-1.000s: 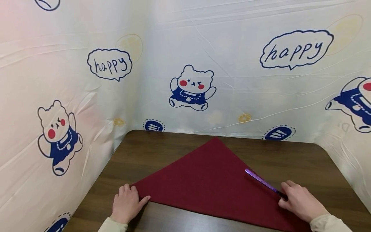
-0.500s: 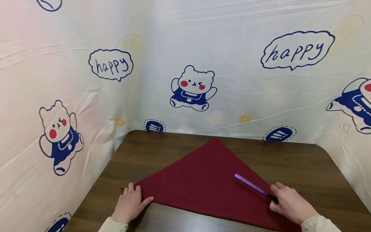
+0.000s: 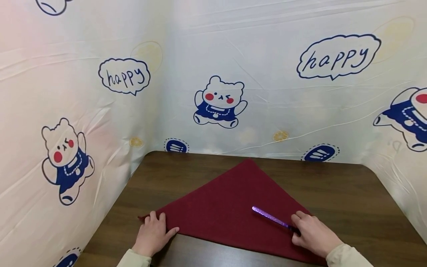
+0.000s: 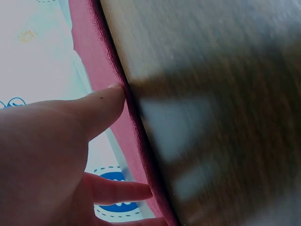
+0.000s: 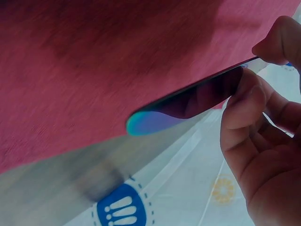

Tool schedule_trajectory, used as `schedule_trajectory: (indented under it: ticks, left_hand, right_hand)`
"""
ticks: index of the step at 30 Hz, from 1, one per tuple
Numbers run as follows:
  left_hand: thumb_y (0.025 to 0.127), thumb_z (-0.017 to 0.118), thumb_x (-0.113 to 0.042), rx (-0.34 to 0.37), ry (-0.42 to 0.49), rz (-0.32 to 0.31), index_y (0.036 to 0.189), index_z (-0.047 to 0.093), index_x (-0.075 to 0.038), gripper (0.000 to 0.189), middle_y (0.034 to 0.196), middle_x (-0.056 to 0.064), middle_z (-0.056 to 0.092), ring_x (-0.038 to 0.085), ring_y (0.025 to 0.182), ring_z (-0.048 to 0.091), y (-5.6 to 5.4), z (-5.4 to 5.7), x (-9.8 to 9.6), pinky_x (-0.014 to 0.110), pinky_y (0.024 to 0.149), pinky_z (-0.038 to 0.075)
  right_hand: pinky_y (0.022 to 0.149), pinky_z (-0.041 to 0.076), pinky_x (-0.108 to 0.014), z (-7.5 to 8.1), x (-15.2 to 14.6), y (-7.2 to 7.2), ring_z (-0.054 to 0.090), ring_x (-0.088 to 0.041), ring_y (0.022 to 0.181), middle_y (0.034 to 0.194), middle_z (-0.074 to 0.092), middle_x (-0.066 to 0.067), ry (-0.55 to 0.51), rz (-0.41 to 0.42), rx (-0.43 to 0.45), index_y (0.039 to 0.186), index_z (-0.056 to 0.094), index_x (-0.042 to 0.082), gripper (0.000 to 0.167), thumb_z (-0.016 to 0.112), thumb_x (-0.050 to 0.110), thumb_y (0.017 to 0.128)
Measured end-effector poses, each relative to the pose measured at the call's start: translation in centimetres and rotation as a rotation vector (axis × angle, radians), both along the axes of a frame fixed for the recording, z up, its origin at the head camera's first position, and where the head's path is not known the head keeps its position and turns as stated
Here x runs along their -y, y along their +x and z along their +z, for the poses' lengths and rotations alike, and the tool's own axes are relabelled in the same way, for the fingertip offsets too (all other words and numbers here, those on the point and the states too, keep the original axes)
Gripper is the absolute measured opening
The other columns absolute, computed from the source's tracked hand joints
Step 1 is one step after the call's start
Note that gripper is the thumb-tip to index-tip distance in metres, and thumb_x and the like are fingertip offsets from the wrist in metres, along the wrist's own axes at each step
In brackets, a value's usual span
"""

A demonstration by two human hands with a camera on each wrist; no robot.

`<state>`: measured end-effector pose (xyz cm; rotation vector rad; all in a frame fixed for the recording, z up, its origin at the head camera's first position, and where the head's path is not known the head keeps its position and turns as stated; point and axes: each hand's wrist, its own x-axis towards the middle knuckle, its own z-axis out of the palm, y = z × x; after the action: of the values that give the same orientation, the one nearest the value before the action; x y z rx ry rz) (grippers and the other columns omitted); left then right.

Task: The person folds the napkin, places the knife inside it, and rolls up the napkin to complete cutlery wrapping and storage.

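Note:
A dark red cloth (image 3: 217,200) lies flat as a large triangle, its top corner at the table's far side. My left hand (image 3: 151,233) rests on its left corner with spread fingers, the thumb (image 4: 106,106) along the near edge; a small tip of cloth pokes out past the fingers. Over the cloth's right part, my right hand (image 3: 313,233) pinches a shiny purple table knife (image 3: 271,217) between thumb and fingers. Its textured purple end points left and away from me. In the right wrist view its smooth, mirror-like end (image 5: 150,123) shows beneath the palm.
The cloth lies on a dark brown wooden table (image 3: 347,193) with rounded far corners. A pale sheet (image 3: 267,74) printed with bears and "happy" bubbles hangs behind the table and along both sides.
My right hand has moved left over the cloth, carrying the knife with it. The left hand has shifted slightly right, and the cloth's left tip now shows beyond its fingers.

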<state>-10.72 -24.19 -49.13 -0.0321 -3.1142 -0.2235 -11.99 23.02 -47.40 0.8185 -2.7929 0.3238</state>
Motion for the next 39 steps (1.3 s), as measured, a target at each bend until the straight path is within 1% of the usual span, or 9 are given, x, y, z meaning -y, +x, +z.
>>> schedule_trajectory:
  ticks: [6,16,23,27,39]
  left_hand:
    - [0.078,0.072,-0.053,0.031,-0.014,-0.006,0.102,0.055,0.005,0.065,0.094,0.023,0.048,0.037,0.08,0.052,-0.3,0.0,-0.3,0.053,0.063,0.049]
    - [0.076,0.074,-0.052,0.009,-0.025,-0.003,0.099,0.056,0.004,0.064,0.089,0.024,0.049,0.037,0.075,0.055,-0.2,-0.1,-0.4,0.052,0.058,0.05]
    - [0.076,0.074,-0.051,0.007,-0.024,0.004,0.099,0.057,0.005,0.063,0.088,0.024,0.049,0.036,0.074,0.055,-0.3,0.0,-0.5,0.051,0.057,0.05]
    - [0.076,0.074,-0.051,0.008,-0.018,0.011,0.099,0.057,0.005,0.063,0.089,0.025,0.049,0.036,0.075,0.054,-0.2,0.0,-0.5,0.051,0.057,0.05]
    - [0.077,0.074,-0.05,0.004,-0.01,0.018,0.112,0.057,0.008,0.07,0.096,0.029,0.051,0.039,0.083,0.055,0.0,0.1,-0.6,0.052,0.061,0.051]
  right_hand:
    - [0.05,0.034,-0.021,-0.2,1.6,-0.1,0.033,-0.002,0.051,0.069,0.039,0.012,0.008,0.054,0.056,0.071,0.048,0.019,0.023,0.069,0.012,0.063]
    - [0.046,0.032,-0.02,-1.0,3.6,0.3,0.034,-0.003,0.047,0.068,0.04,0.012,0.003,0.122,-0.001,0.069,0.047,0.018,0.024,0.068,0.012,0.061]
    - [0.047,0.032,-0.021,-1.1,4.6,0.4,0.033,-0.003,0.049,0.068,0.04,0.012,0.002,0.156,0.032,0.068,0.047,0.018,0.022,0.067,0.012,0.062]
    - [0.047,0.033,-0.021,-1.2,5.4,0.4,0.033,-0.002,0.049,0.068,0.04,0.012,0.006,0.179,0.026,0.068,0.048,0.017,0.021,0.068,0.012,0.062]
    - [0.048,0.033,-0.021,-1.9,7.7,0.3,0.032,-0.001,0.05,0.068,0.04,0.011,0.015,0.253,0.011,0.069,0.05,0.018,0.021,0.069,0.015,0.06]
